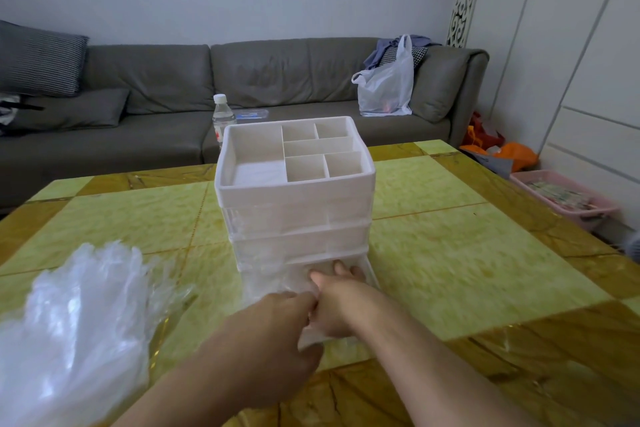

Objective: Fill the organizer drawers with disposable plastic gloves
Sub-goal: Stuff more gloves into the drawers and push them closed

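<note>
A white plastic organizer [294,191] stands mid-table, with a divided tray on top and clear-fronted drawers below. Its bottom drawer [367,274] is pulled out toward me. My right hand [337,302] reaches into that drawer, fingers extended and pressing down on clear gloves [266,282] inside. My left hand [277,322] is at the drawer's front left, fingers curled against the drawer front and the plastic; what exactly it grips is hidden. A loose pile of clear disposable gloves [72,319] lies at the near left of the table.
The table [450,253] has a yellow-green and brown tiled top. Behind the organizer stands a water bottle [223,118]. A grey sofa [242,80] with a white plastic bag [388,87] lies beyond. A pink basket [568,198] sits on the floor at right.
</note>
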The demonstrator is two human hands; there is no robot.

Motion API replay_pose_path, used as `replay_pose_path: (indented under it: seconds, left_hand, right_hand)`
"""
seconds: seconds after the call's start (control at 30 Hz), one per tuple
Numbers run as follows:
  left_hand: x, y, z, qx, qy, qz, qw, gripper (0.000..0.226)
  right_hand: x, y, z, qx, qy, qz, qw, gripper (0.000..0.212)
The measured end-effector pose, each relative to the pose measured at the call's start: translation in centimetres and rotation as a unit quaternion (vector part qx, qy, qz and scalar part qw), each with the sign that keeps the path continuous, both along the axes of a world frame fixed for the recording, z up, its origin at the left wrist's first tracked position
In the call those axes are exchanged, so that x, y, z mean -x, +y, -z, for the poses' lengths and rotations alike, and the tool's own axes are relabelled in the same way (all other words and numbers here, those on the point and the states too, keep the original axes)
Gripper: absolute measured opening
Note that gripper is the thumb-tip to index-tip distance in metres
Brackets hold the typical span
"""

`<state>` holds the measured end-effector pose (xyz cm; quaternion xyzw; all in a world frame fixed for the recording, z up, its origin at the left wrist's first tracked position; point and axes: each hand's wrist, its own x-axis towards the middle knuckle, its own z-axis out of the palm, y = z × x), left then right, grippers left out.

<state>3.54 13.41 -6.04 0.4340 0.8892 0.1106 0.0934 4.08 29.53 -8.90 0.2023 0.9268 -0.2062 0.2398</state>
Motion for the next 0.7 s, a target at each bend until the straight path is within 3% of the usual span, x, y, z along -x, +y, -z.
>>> replay_pose_path:
  seconds: [0.1, 0.33, 0.47, 0.6, 0.7]
  left_hand:
    - [0.5, -0.5, 0.9, 0.066, 0.026, 0.002, 0.997, 0.027]
    - [2.3, -0.6, 1.4, 0.024, -0.037, -0.068, 0.997, 0.031]
    - [3.0, 0.5, 0.9, 0.048, -0.030, -0.092, 0.994, 0.019]
    - [2.5, 1.6, 0.7, 0.063, 0.043, -0.118, 0.990, 0.009]
    - [1.0, 2.1, 0.9, 0.003, 0.114, -0.056, 0.992, 0.026]
  right_hand:
    - [-0.1, 0.2, 0.1, 0.004, 0.013, 0.014, 1.000, 0.084]
    - [-0.3, 0.8, 0.2, 0.011, 0.038, 0.017, 0.999, 0.080]
    - [-0.1, 0.5, 0.2, 0.005, 0.013, 0.018, 1.000, 0.079]
    - [0.2, 0.7, 1.0, -0.004, 0.027, 0.010, 1.000, 0.078]
    - [0.2, 1.0, 1.5, -0.022, 0.040, -0.005, 0.999, 0.081]
